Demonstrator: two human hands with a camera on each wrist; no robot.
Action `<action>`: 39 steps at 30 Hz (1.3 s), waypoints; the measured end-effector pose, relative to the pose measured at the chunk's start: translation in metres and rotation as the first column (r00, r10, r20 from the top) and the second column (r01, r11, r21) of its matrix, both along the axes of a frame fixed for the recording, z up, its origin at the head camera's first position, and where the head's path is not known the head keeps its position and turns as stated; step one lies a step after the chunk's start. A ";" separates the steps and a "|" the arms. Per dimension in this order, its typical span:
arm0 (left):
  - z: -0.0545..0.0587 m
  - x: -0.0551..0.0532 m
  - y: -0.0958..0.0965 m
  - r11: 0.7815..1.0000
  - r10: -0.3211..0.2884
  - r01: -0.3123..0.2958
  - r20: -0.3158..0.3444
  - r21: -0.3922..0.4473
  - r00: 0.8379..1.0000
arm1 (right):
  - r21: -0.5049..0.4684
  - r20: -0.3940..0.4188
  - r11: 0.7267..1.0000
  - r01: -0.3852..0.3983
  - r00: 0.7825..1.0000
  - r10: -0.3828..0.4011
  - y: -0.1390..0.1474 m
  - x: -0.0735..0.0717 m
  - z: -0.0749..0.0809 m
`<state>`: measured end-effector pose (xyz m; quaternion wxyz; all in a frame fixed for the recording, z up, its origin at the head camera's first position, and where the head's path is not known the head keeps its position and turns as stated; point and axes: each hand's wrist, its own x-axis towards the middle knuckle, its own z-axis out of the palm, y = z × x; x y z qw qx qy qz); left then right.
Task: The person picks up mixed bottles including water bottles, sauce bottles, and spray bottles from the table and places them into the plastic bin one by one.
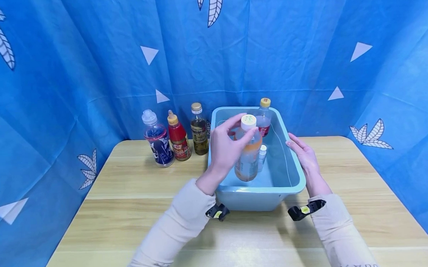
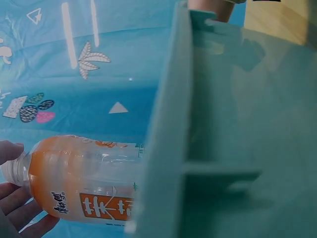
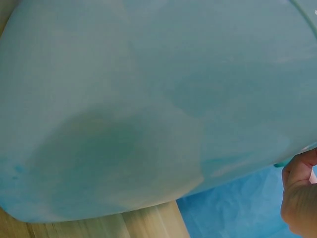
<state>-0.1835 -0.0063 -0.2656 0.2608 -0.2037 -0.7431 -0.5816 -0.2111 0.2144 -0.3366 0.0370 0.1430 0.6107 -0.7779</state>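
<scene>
Three bottles stand at the left on the pale wooden table (image 1: 125, 223): a clear bottle with a dark-blue label (image 1: 159, 145), a red squeeze bottle with a yellow cap (image 1: 179, 139), a dark amber bottle with a tan cap (image 1: 199, 132). On to the left hand (image 1: 224, 145), and it's clamped near the top of a clear plastic bottle with an orange shoulder and white cap (image 1: 247, 165), thumb on one side, fingers on the other. The bottle hangs below those fingertips, to the right of the palm, down among the walls of a light-blue plastic bin (image 1: 249, 200); whether its base touches the floor, no telling. Looks thin-walled and probably light, smooth enough to slip, likely to dent if squeezed at the belly, hardly fragile; the neck, just under the cap, is the sound place to hold. Just beside it, a small clear bottle with a white cap (image 1: 261, 158); behind, a red-labelled bottle with a yellow cap (image 1: 264, 122). And at far right, the right hand (image 1: 304, 156) grips the bin's rim, thumb over the edge; that rim seems stiff, a good handhold.
</scene>
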 end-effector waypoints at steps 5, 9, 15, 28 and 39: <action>-0.010 -0.003 0.009 1.000 -0.002 0.003 0.021 -0.018 1.000 | -0.004 -0.002 1.000 -0.006 1.000 0.006 0.000 0.000 0.000; -0.016 -0.004 0.016 0.999 0.003 -0.001 0.023 -0.052 1.000 | -0.006 -0.011 1.000 -0.006 1.000 0.006 0.001 0.000 -0.001; -0.023 -0.005 0.026 0.996 0.017 -0.012 0.055 -0.086 0.998 | -0.028 -0.025 1.000 -0.006 1.000 0.005 0.000 0.000 -0.001; -0.030 -0.008 0.043 0.988 0.035 -0.009 0.161 -0.157 0.986 | -0.006 0.009 1.000 -0.003 1.000 0.003 0.000 -0.001 0.000; -0.032 -0.010 0.048 0.978 0.041 0.002 0.203 -0.207 0.978 | 0.030 0.026 1.000 0.001 1.000 -0.001 -0.001 0.000 0.000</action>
